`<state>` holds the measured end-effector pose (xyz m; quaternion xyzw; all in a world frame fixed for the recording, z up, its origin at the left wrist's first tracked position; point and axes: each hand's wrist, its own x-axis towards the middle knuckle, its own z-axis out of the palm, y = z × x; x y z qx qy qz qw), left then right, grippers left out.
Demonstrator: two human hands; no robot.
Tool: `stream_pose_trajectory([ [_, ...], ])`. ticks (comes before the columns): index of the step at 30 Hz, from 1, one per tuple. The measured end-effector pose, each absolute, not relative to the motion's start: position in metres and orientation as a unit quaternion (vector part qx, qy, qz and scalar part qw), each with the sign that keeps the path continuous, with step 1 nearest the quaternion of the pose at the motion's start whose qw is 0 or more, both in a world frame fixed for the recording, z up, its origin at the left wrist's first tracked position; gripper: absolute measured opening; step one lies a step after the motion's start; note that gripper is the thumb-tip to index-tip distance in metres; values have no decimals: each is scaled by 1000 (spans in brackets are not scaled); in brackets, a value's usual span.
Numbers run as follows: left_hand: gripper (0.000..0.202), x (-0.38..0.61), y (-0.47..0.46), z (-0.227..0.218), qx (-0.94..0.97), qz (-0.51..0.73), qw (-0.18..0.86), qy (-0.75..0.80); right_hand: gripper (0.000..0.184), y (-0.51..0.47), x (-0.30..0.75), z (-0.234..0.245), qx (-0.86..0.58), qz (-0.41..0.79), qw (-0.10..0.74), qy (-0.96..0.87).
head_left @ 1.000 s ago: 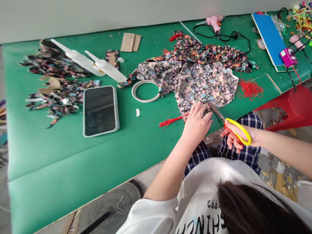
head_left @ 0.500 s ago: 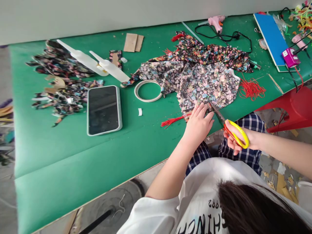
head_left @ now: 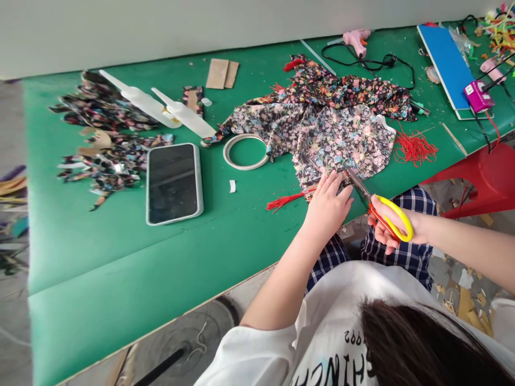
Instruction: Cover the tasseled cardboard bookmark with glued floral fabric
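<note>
A piece of floral fabric (head_left: 333, 134) lies spread on the green table (head_left: 120, 257). My left hand (head_left: 328, 206) rests on the fabric's near edge, fingers stretched flat and holding it down. My right hand (head_left: 388, 228) grips the yellow-and-red handles of a pair of scissors (head_left: 378, 206), whose blades point up-left into the fabric's edge beside my left fingertips. A red tassel (head_left: 284, 201) lies on the table just left of my left hand.
A phone (head_left: 174, 182) lies face up at centre left, with a tape ring (head_left: 245, 151) beside it. Floral scraps (head_left: 104, 155) and white plastic pieces (head_left: 161, 104) lie at the left. Red threads (head_left: 414, 147), a glue gun (head_left: 356, 38), a blue board (head_left: 446, 61) and a red stool (head_left: 478, 179) are at the right.
The view has shifted slightly, so the table things sit a little further right. My hands and the scissors stay at the same spot on the fabric's edge.
</note>
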<state>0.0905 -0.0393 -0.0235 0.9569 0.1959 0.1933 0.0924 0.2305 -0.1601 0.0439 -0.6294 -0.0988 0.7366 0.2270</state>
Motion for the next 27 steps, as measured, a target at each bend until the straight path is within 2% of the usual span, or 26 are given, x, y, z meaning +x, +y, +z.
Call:
stream_pose_trajectory([
  [14, 26, 91, -40, -24, 954, 187, 123, 200, 61, -151, 226, 52, -668, 708, 211, -95],
  [27, 25, 94, -45, -19, 957, 187, 71, 213, 68, -164, 262, 42, -653, 726, 171, -132],
])
